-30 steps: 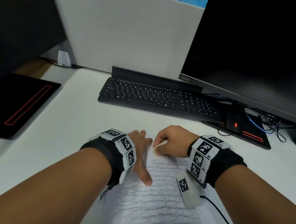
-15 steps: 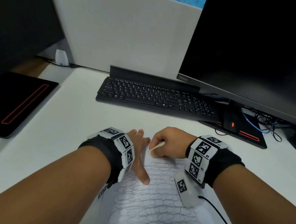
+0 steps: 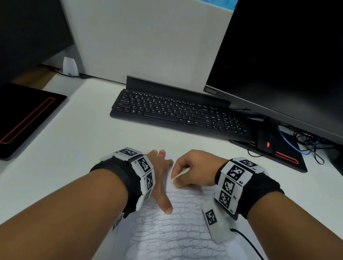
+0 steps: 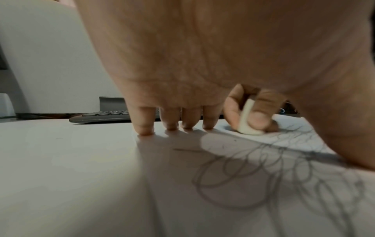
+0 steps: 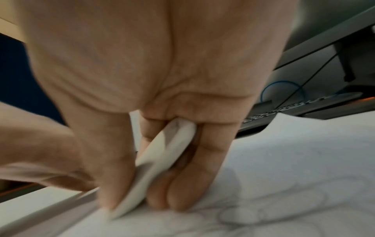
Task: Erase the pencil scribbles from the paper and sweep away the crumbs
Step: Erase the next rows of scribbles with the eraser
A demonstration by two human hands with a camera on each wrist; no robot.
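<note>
White paper (image 3: 181, 244) lies on the pale desk (image 3: 73, 148) in front of the person, most of it covered in looping grey pencil scribbles (image 3: 175, 240). The right hand (image 3: 195, 169) is curled tight around a flat white eraser (image 3: 179, 175), thumb on one side and fingers on the other, and presses its lower edge onto the sheet near the far edge, where the paper looks bare. From the right wrist view the eraser stands tilted between thumb and fingertips (image 5: 182, 197), its tip touching the page. The left hand (image 3: 159, 177) lies spread flat just beside it, thumb stretched back over the scribbles, fingertips (image 4: 145, 129) planted straight down at the left margin of the sheet, holding it against the desk; it grips nothing. The two hands sit close together but apart. A few dark specks show on the paper near the eraser in the left wrist view. Beyond the hands a black keyboard (image 3: 180, 113) rests on the desk, with a dark monitor (image 3: 307, 61) above to the right and a black mouse (image 3: 265, 142) on a red-lined pad.
</note>
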